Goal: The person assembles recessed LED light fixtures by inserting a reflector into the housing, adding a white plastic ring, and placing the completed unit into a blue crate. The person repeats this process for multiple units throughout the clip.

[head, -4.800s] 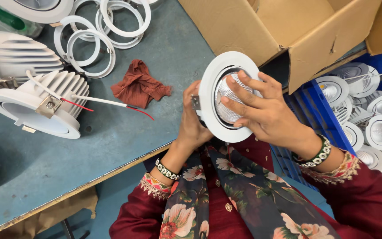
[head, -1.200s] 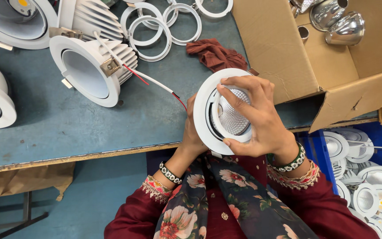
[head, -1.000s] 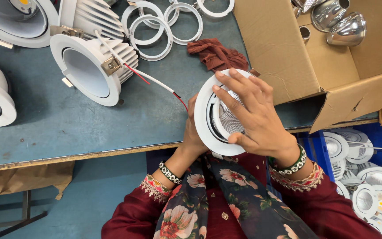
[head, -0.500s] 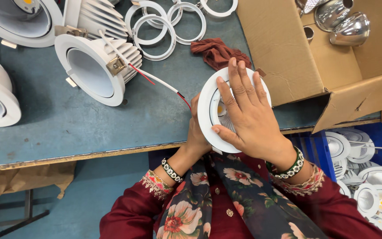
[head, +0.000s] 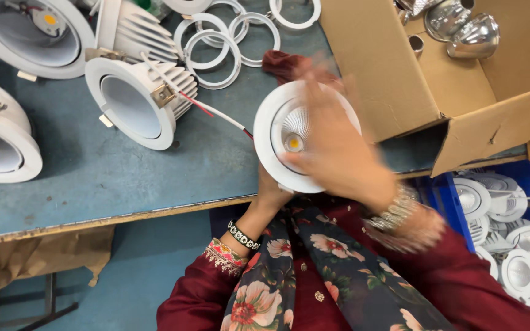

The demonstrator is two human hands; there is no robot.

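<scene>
left hand (head: 271,195) grips white downlight (head: 283,132) from beneath; right hand (head: 332,150) blurred, spread over it; brown carton (head: 412,92) beside.

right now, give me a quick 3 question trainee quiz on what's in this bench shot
1. True or false: the left hand supports the round white downlight from underneath.
2. Where are the shiny silver reflectors? A) in the cardboard box B) on the blue table C) in the blue crate
3. Fill in: the right hand is over the downlight's ____ and is motion-blurred.

Key
1. True; the palm is below its rim.
2. A
3. Front; the small yellow LED at the middle of its reflector shows just beside the fingers.
</scene>
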